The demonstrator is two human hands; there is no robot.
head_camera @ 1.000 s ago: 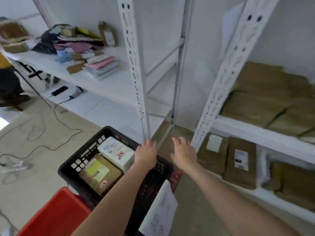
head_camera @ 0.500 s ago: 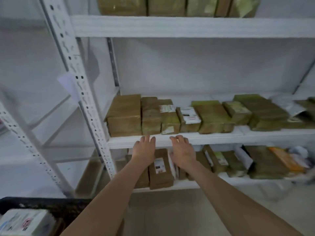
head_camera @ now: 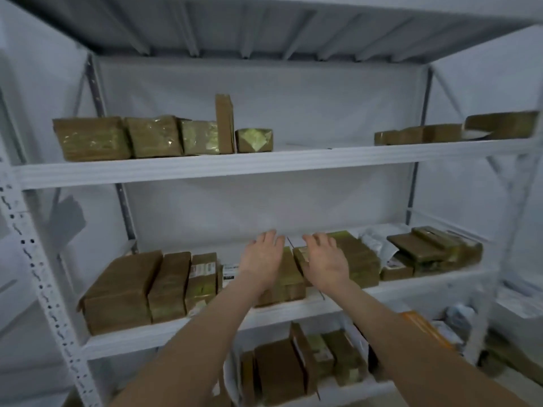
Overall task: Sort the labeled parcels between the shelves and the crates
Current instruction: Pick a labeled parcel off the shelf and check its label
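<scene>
Brown parcels (head_camera: 164,286) are lining the middle shelf (head_camera: 426,284) while the left hand (head_camera: 261,259) and right hand (head_camera: 324,261) are reaching over them, grips spread and empty, suggesting sorting is only partway.

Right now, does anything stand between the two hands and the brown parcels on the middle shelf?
Nothing visible does. The left hand and the right hand are over the brown parcels at the centre of the middle shelf; contact cannot be told.
</scene>
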